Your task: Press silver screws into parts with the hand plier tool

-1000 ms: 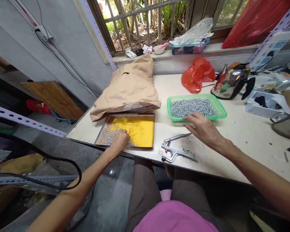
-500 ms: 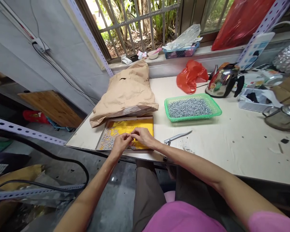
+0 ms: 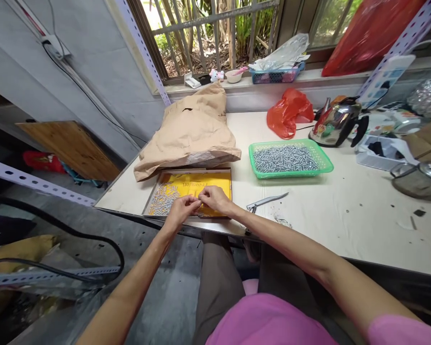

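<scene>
My left hand and my right hand meet fingertip to fingertip over the near edge of a shallow yellow-lined box. Both hands are pinched closed on something too small to name. A heap of small silver metal parts lies in the box's left half, just left of my left hand. A green plastic basket filled with similar silver parts stands farther back on the right. Metal pliers lie on the table right of my right forearm, partly hidden by it.
A brown paper sack lies behind the box. A red plastic bag, a steel kettle, a white tray and a pot with a glass lid stand at the back right. Dark specks dot the table.
My right hand left the green basket and came across to the yellow box, meeting my left hand, which lifted from the parts heap. The view shifted slightly.
</scene>
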`<state>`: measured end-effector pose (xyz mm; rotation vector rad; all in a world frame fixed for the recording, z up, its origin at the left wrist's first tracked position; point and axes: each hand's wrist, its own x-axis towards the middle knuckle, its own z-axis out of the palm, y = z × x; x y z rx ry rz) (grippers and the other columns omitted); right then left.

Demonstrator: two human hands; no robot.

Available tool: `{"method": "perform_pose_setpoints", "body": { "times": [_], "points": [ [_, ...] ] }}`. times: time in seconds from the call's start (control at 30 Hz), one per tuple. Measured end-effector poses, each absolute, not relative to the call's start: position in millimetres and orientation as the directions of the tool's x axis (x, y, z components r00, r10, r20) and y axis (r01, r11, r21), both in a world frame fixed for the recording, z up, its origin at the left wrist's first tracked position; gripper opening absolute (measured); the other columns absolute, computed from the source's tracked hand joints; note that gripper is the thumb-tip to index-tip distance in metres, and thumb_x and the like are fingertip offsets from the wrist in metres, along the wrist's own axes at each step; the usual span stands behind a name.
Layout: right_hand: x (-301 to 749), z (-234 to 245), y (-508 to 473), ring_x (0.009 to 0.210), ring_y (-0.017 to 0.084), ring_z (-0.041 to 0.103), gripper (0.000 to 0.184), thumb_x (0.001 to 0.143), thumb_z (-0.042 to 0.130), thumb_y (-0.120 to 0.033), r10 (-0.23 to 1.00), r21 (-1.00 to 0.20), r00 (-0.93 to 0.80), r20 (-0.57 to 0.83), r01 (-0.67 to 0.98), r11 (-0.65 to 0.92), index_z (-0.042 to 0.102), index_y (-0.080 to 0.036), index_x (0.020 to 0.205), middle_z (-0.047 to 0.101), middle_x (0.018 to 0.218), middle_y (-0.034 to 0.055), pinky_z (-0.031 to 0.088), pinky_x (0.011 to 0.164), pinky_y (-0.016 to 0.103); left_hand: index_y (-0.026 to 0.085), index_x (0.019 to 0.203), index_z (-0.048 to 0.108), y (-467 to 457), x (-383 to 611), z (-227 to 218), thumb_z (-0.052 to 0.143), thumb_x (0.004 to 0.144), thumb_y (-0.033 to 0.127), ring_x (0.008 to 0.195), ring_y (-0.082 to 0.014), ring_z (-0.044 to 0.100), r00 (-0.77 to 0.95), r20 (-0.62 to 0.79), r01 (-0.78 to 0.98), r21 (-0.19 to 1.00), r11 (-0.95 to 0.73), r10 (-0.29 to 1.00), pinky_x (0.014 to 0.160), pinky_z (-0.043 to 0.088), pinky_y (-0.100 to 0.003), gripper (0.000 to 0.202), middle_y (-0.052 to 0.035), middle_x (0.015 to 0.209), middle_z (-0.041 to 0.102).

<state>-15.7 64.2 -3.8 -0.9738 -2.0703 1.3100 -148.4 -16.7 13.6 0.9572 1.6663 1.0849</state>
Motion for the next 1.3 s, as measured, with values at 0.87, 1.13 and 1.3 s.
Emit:
{"method": "perform_pose_setpoints", "body": {
  "times": [0.87, 1.13, 1.3],
  "points": [
    [126.9, 16.6, 44.3, 0.087, 0.014, 0.057, 0.029, 0.096, 0.045, -0.018, 0.606, -0.523, -0.748, 0.269, 0.415, 0.744, 0.064, -0.016, 0.116, 0.060, 0.095, 0.0070, 0.042, 0.078, 0.025, 0.013, 0.081, 0.068, -33.4, -51.3, 38.1, 0.071, 0.065, 0.036, 0.048, -0.0095, 0.055, -0.163, -0.292, 0.296, 0.897, 0.329, 0.942, 0.047, 0.045, -0.021, 0.028, 0.0012, 0.062, 0.063],
    [223.7, -2.2, 2.5, 0.086, 0.017, 0.053, 0.019, 0.094, 0.049, -0.020, 0.770, -0.280, -0.638, -0.013, 0.741, 0.610, 0.061, -0.016, 0.108, 0.058, 0.097, 0.0076, 0.041, 0.073, 0.027, 0.013, 0.075, 0.064, -14.4, -5.6, 5.9, 0.067, 0.070, 0.034, 0.037, -0.0065, 0.043, -0.070, -0.489, 0.283, 0.826, 0.487, 0.870, 0.034, 0.030, -0.017, 0.022, 0.0037, 0.046, 0.053],
    [228.7, -15.3, 8.1, 0.082, 0.016, 0.052, 0.018, 0.094, 0.044, -0.011, 0.772, -0.211, -0.635, -0.022, 0.758, 0.617, 0.060, -0.016, 0.100, 0.057, 0.096, 0.0064, 0.037, 0.069, 0.027, 0.014, 0.065, 0.061, -5.7, 1.7, 4.1, 0.067, 0.069, 0.033, 0.033, -0.0052, 0.039, -0.111, -0.538, 0.388, 0.751, 0.534, 0.836, 0.033, 0.026, -0.017, 0.021, 0.0051, 0.042, 0.049]
  ]
}}
